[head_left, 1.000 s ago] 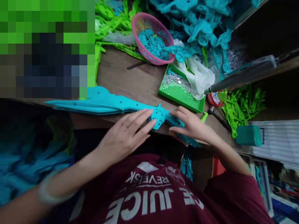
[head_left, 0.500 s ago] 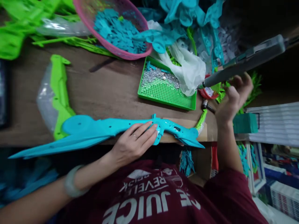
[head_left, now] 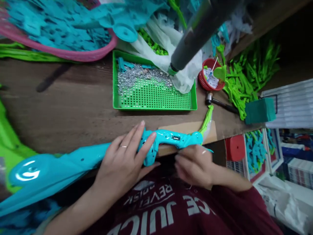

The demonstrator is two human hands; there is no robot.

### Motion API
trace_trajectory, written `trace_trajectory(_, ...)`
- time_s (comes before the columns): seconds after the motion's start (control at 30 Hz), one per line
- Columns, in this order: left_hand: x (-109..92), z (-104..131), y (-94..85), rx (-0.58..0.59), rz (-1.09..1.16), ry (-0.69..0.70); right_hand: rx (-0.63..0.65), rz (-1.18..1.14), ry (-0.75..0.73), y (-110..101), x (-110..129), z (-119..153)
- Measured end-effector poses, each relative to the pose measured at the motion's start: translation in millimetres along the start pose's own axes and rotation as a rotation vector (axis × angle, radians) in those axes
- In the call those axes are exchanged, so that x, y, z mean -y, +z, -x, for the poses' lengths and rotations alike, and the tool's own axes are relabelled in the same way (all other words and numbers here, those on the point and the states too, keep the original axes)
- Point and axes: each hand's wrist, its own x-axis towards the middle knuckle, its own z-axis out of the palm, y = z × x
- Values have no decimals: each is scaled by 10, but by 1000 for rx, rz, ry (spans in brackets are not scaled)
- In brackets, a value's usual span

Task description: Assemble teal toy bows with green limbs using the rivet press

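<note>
A blue plastic toy bow (head_left: 93,156) with green end pieces lies along the front edge of the workbench. My left hand (head_left: 124,153) grips it near its middle, fingers over the top and thumb on the near side. Close to the bow's right end, my right hand (head_left: 195,166) is closed with curled fingers, slightly blurred. What those fingers hold, if anything, is hidden. Above the bench hangs a dark power screwdriver (head_left: 193,36), its tip over a green perforated tray (head_left: 156,106) of small screws.
A pink basket (head_left: 102,54) of blue parts stands at the back left. On the right are a small red basket (head_left: 204,81), a hammer (head_left: 221,104) and a heap of green parts (head_left: 246,85). Cardboard (head_left: 210,130) lies under the bow's right end.
My right hand has come down from beside the screwdriver to the bow's right end and closed. The screwdriver now hangs more steeply. The view has moved closer to the tray.
</note>
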Motion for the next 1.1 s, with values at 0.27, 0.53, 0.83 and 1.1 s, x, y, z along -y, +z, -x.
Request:
trace_trajectory(0.27, 48, -122, -105, 195, 95, -92, -156, 198, 53, 735, 347, 217)
trace_trajectory(0.53, 55, -122, -126, 216, 142, -154, -83, 248, 61, 695, 380, 159)
trace_trajectory(0.83, 76, -67, -110, 225, 71, 20, 138, -63, 271, 623, 477, 18)
trace_trajectory(1.1, 89, -45, -46, 84, 9, 216, 26, 67, 151, 766, 428, 153)
